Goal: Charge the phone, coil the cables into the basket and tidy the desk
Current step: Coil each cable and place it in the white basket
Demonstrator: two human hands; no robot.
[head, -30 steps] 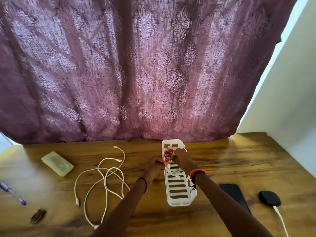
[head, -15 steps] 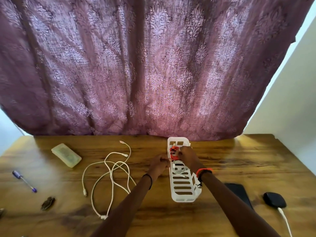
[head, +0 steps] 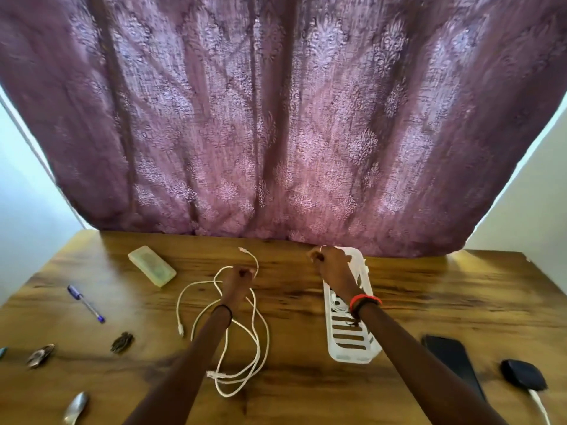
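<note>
A tangle of white cables (head: 245,332) lies loose on the wooden desk (head: 306,394), left of centre. My left hand (head: 237,279) is on its far part, fingers curled round a strand near a connector. A white slotted basket (head: 352,357) stands lengthwise at centre right, and a coiled white cable (head: 337,305) shows inside under my right wrist. My right hand (head: 329,262) hovers curled over the basket's far end; whether it holds anything is hidden. The black phone (head: 451,360) lies to the basket's right, beside a black charger (head: 521,374) with a white lead (head: 538,407).
A pale green case (head: 152,269), a blue pen (head: 86,303), a dark clip (head: 122,342), small metal items (head: 40,355) and a spoon (head: 76,406) lie on the desk's left side. A purple curtain (head: 276,118) hangs behind the desk.
My left hand left the basket and moved left onto the loose white cables. My right hand shifted toward the basket's far left corner. The orange cable no longer shows.
</note>
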